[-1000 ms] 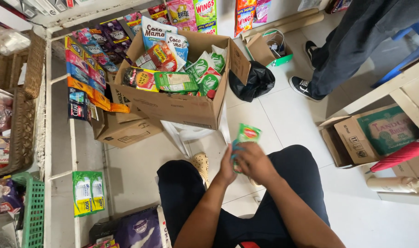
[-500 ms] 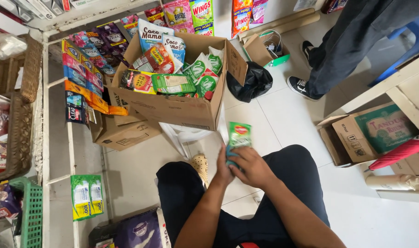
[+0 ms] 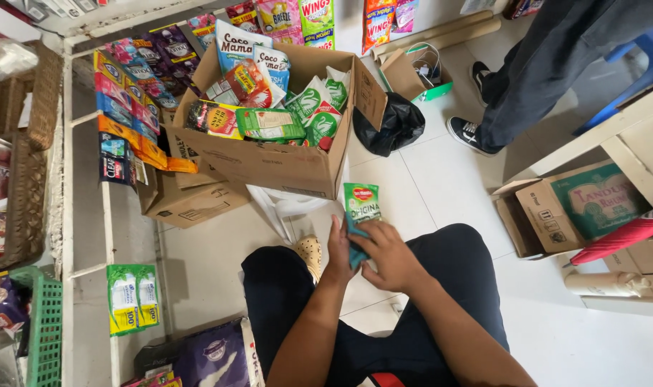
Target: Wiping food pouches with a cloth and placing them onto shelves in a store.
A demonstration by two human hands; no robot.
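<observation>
Lowered since the earlier frames: the green pouch [image 3: 361,203] and both hands now sit closer over the person's lap, the pouch upright where before it was held higher and tilted.

Item 1, green pouch: one in hand, red oval mark near its top. Its upper half stands clear above the fingers; its lower half is hidden inside the grip.

Item 2, left hand [image 3: 338,249]: fingers closed on the pouch's lower left edge, touching it.

Item 3, right hand [image 3: 388,256]: fingers curled over the pouch's lower right part, pressed against it from the front. Both hands are shut on the same pouch, just beside each other.

Item 4, open cardboard box [image 3: 283,166]: one, on the floor just beyond the grip, packed with packets; about three green-and-white packets [image 3: 315,107] of similar colouring show at its near right corner, though an exact count cannot be told.

Item 5, flattened cardboard boxes [image 3: 190,204]: two, beyond the grip to its left, under the open box.

Item 6, black bag [image 3: 398,125]: one, beyond the grip to its right.

Item 7, another person's legs [image 3: 534,79]: one pair, dark trousers and dark shoes, well apart, beyond and right of the grip.

Item 8, green twin sachets [image 3: 131,297]: two, hanging on the white rack well to the left of the grip.
</observation>
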